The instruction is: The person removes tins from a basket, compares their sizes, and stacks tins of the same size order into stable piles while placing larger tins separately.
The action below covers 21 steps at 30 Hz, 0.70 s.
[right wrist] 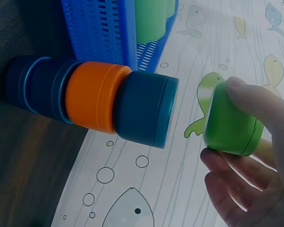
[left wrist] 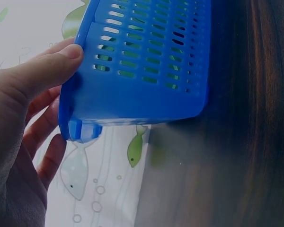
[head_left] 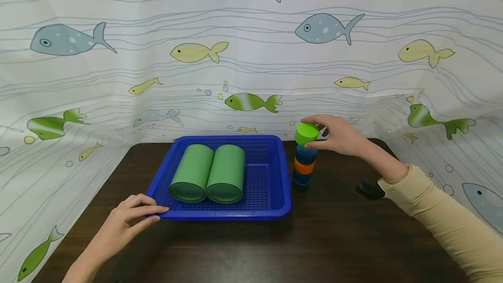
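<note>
My right hand (head_left: 332, 134) pinches a small round bright-green container (head_left: 306, 133) between thumb and fingers. It hangs just above a stack of similar small containers, and the right wrist view shows a gap between them. The top one of the stack is blue (right wrist: 144, 109), an orange container (right wrist: 95, 96) is under it, and darker blue (right wrist: 49, 89) is at the bottom. My left hand (head_left: 129, 217) holds the near left corner of a blue basket (head_left: 220, 214), its thumb against the outer wall below the rim. Two large green cylinders (head_left: 225, 174) lie side by side in the basket.
The dark wooden table (head_left: 334, 239) stretches in front and to both sides. A white sheet (head_left: 251, 69) printed with fish stands behind and along the sides. A small black object (head_left: 370, 190) shows beside the right sleeve (head_left: 436, 213). The stack stands close to the basket's right wall.
</note>
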{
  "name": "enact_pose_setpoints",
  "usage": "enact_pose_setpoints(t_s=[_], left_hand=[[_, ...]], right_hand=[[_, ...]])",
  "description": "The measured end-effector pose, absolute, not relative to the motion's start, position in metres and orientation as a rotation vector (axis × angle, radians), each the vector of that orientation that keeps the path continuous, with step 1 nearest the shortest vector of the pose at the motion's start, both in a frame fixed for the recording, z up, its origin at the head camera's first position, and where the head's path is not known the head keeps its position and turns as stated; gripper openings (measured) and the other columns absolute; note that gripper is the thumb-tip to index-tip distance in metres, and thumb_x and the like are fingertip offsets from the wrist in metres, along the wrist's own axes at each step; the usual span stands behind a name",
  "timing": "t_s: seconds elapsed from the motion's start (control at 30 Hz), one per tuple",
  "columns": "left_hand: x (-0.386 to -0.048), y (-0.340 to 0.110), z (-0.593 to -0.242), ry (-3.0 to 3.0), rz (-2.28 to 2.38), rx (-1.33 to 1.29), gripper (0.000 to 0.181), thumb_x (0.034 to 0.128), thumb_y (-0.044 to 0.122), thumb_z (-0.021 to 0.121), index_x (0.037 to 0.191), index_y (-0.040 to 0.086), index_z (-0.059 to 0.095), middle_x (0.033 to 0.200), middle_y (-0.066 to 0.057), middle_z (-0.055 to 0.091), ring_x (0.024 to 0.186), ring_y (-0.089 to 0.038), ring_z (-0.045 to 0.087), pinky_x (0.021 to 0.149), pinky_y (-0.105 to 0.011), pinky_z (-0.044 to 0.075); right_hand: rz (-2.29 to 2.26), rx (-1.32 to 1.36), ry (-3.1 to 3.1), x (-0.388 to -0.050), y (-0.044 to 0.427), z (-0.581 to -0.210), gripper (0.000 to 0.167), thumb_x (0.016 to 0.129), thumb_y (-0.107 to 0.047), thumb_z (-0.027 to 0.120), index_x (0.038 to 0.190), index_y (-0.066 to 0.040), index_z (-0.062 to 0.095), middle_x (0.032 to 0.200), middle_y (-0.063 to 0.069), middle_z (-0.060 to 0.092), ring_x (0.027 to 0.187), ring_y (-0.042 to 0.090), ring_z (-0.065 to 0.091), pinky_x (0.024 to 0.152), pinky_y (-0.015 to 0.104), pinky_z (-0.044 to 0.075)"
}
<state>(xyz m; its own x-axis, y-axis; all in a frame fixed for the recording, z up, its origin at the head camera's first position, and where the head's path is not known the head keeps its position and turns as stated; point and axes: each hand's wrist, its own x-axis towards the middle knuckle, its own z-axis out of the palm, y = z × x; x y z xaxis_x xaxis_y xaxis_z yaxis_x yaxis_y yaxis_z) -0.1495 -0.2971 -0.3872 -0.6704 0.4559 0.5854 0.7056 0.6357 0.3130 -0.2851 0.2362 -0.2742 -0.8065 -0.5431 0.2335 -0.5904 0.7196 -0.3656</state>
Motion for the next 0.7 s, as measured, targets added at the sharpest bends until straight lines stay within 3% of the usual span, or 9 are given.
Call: enact_pose_setpoints(t_s=[0.7], left_hand=[[-0.15, -0.298, -0.39, -2.318, -0.762, -0.966, 0.048, 0.0634, -0.007, 0.084, 0.104, 0.018, 0.078, 0.098, 0.01, 0.061, 0.098, 0.002, 0.051, 0.084, -0.009, 0.037]], right_hand=[[0.653, 0.962, -2.882, -0.287, 0.24, -0.291, 0.069, 0.084, -0.025, 0.08, 0.144, -0.011, 0.049, 0.13, 0.012, 0.062, 0.105, 0.028, 0.065, 0.084, 0.041, 0.058]])
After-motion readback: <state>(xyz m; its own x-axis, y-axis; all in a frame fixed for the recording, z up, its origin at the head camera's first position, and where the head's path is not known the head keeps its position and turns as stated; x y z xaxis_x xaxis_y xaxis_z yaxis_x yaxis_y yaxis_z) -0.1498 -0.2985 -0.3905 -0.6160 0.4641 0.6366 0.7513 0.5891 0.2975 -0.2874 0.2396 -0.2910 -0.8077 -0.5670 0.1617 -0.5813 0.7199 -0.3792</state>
